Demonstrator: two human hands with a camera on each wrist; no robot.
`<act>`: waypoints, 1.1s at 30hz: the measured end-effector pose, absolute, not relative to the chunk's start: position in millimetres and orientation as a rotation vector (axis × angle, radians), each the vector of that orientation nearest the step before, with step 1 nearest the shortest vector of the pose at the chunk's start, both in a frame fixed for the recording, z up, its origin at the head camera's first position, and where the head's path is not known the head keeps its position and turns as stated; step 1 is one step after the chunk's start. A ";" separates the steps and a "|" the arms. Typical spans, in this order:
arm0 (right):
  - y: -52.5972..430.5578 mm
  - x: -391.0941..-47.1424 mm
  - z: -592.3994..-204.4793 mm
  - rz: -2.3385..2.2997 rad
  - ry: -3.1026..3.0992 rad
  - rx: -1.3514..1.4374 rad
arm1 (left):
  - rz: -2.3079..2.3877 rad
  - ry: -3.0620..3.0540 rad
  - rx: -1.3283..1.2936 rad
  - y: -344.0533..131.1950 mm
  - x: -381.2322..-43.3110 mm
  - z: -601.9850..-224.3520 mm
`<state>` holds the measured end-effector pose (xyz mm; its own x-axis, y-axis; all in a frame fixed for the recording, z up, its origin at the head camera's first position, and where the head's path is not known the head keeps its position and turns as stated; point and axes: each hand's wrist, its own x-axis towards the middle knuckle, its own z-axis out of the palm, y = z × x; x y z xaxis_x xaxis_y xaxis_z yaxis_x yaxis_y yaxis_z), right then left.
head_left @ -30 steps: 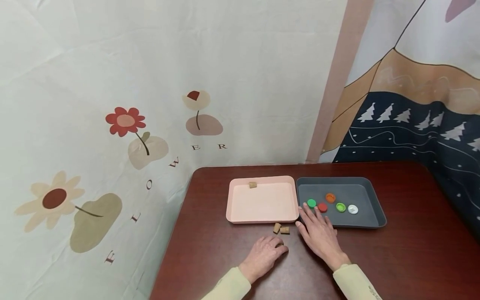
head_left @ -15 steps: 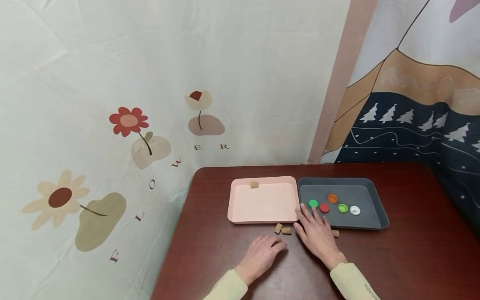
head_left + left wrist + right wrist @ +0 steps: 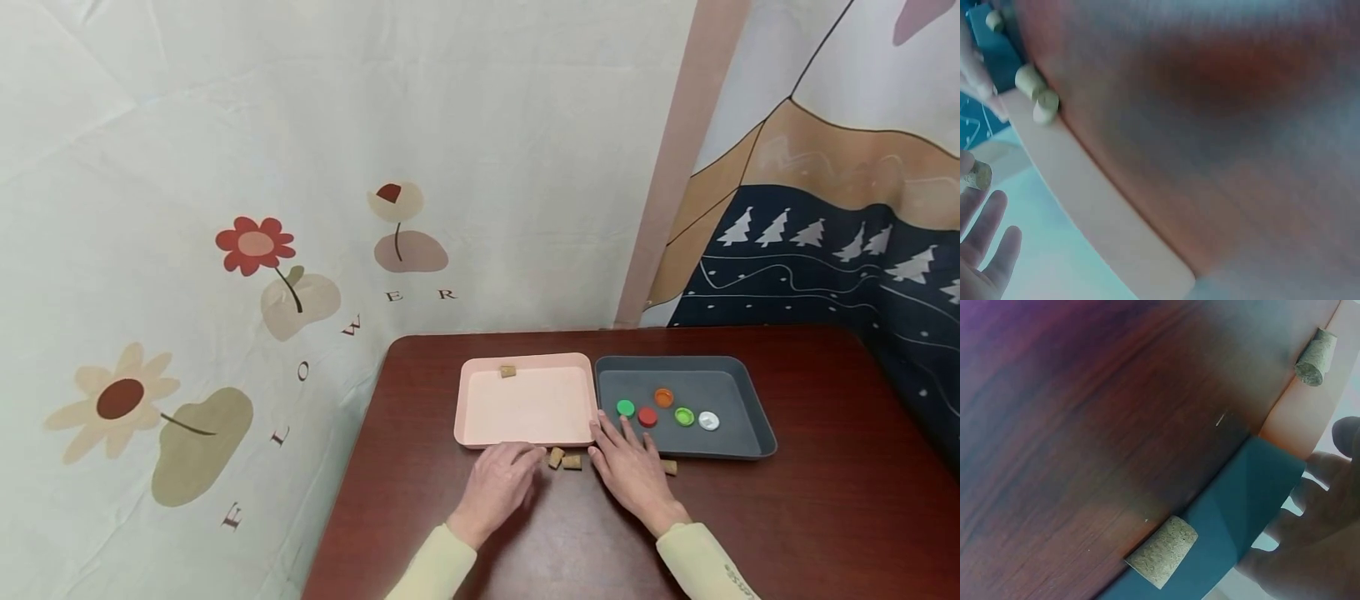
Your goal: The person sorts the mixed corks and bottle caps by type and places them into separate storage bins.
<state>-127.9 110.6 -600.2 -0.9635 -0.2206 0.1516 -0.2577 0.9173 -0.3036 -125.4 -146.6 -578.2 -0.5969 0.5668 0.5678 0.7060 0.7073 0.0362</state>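
Observation:
My left hand (image 3: 497, 485) is at the front rim of the pink tray (image 3: 525, 408). In the left wrist view it pinches a cork (image 3: 980, 176) between thumb and finger, while its other fingers extend loosely. My right hand (image 3: 633, 475) lies with fingers spread over the near left corner of the dark grey tray (image 3: 720, 383), holding nothing. Between the hands, a tilted cork (image 3: 556, 457) and a second cork (image 3: 572, 462) lie on the table. Another cork (image 3: 669, 467) rests beside the right hand, against the grey tray's front. One cork (image 3: 507, 371) sits inside the pink tray.
Inside the grey tray are several bottle caps: a green cap (image 3: 626, 407), a red cap (image 3: 647, 417), an orange cap (image 3: 663, 397), a lime cap (image 3: 684, 416) and a white cap (image 3: 708, 421). Both trays stand side by side on the dark red table (image 3: 810, 500), before a printed curtain (image 3: 525, 167).
My left hand has moved forward and left from the near table to the pink tray's front edge, with a cork in its fingers. The right hand has slid slightly, uncovering a cork beside it.

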 end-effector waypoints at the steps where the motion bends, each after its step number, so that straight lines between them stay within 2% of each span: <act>1: 110.8 -128.1 -600.5 0.490 -2.969 0.371 | -0.359 -2.378 -0.958 -148.6 -128.1 -576.3; 15: 110.5 -127.4 -598.9 0.505 -2.965 0.381 | -0.346 -2.373 -0.821 -169.8 -164.8 -557.1; 33: 111.4 -129.1 -602.0 0.489 -2.970 0.376 | -0.323 -2.595 -0.711 -155.7 -206.1 -559.8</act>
<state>-129.1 111.4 -602.0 -0.9635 -0.2248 0.1453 -0.2595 0.9175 -0.3015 -206.1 -155.7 -559.8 -0.7767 0.4295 0.4607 0.5295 0.8414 0.1082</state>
